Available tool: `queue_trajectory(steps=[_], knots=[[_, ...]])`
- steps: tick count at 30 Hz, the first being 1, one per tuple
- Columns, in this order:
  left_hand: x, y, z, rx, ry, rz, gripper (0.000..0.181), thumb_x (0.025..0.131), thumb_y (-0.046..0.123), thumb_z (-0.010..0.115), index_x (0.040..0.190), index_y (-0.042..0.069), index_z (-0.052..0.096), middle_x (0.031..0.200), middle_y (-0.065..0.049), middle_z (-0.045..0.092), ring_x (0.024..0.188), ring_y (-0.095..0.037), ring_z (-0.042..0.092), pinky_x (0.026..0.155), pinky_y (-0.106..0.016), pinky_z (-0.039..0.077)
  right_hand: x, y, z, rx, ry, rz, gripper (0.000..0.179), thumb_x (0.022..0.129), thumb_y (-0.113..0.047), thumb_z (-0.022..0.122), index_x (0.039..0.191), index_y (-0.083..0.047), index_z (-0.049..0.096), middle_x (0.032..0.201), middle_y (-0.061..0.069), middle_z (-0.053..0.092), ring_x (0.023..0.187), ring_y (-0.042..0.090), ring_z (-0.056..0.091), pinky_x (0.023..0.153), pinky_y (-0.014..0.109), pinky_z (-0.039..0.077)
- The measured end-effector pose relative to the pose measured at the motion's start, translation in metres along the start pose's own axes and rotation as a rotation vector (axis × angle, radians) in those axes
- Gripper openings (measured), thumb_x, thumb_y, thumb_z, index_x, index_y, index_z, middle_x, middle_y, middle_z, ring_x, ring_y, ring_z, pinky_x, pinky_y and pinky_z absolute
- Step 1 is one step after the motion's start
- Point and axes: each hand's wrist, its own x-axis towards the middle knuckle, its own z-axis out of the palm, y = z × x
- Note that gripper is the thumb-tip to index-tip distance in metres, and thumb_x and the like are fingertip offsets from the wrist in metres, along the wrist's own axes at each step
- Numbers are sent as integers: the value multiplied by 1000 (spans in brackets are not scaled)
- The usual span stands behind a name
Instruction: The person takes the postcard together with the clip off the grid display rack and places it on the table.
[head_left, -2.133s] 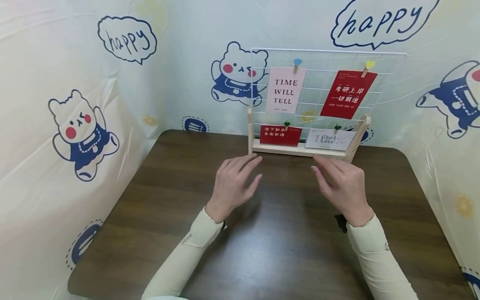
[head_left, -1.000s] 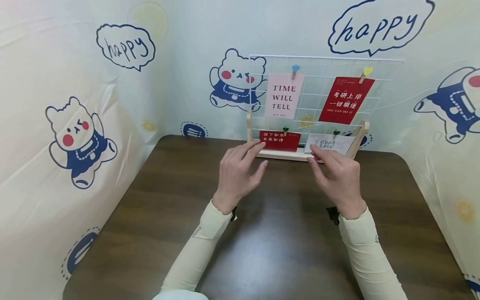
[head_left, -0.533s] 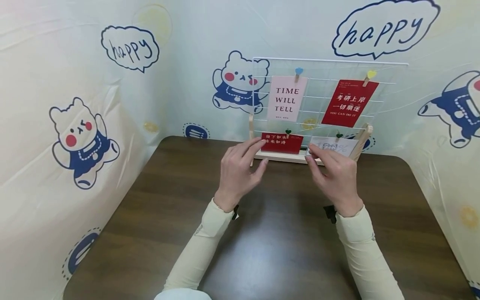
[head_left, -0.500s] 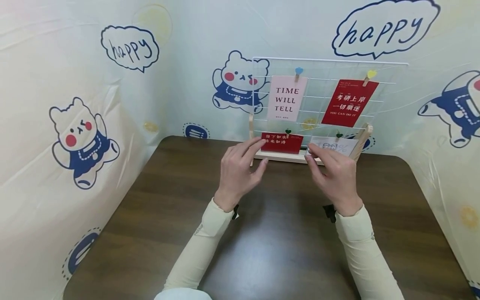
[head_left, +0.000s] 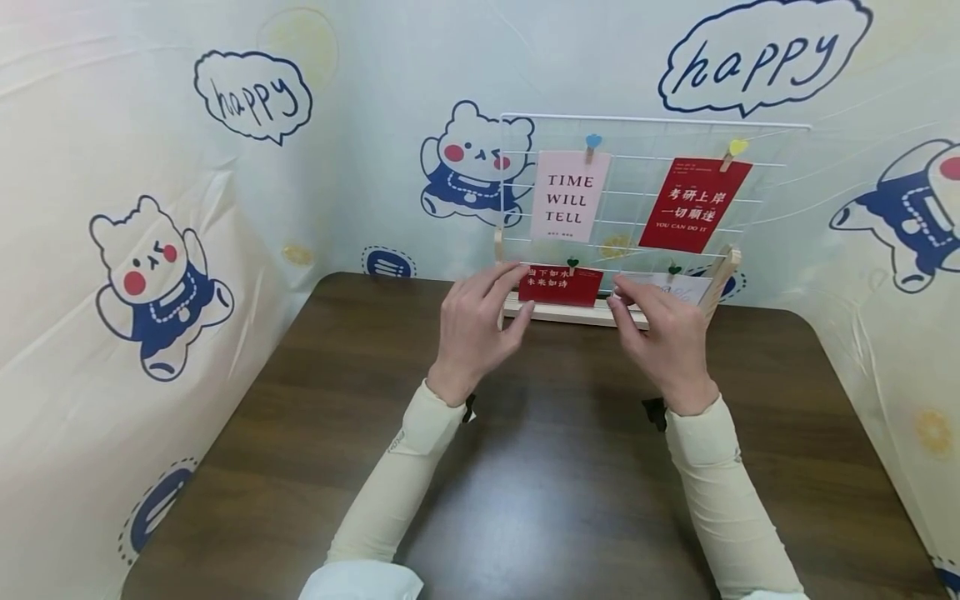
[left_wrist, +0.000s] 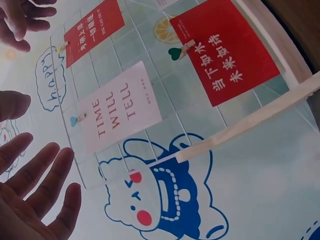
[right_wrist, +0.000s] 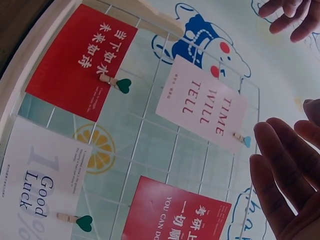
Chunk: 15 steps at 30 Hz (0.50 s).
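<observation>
Left grip (head_left: 477, 331), right grip (head_left: 666, 337), fingers apart, wire rack (head_left: 562, 314) facing the person, long axis crosswise

Looks like some indoor nook, can't tell if home or studio: wrinkly sheeting (head_left: 300, 192) with cartoon bears (head_left: 161, 292) and "happy" bubbles (head_left: 253, 97) hangs around a dark wood counter (head_left: 540, 483).

The left hand (head_left: 478, 327) and right hand (head_left: 663, 342) are bare. A cream left sleeve (head_left: 390, 496) at lower centre and a matching right sleeve (head_left: 723, 500) at lower right fit closely, with small dark print (head_left: 396, 441). A black piece (head_left: 655, 412) shows at each wrist; pale bluish-white fabric (head_left: 362, 581) shows along the bottom edge.
</observation>
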Motion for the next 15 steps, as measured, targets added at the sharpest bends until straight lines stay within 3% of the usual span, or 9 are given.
queue_trajectory(steps=[15], knots=[[12,-13,6,4,-26,-32,48,91,36,77,135,15,70,135,-4,73,116,-20,73,94,-36,61,16,8,5,-34,-7,-25,40,88,-13,81,126,-5,74,109,20,80,87,38,77,77,57,62]])
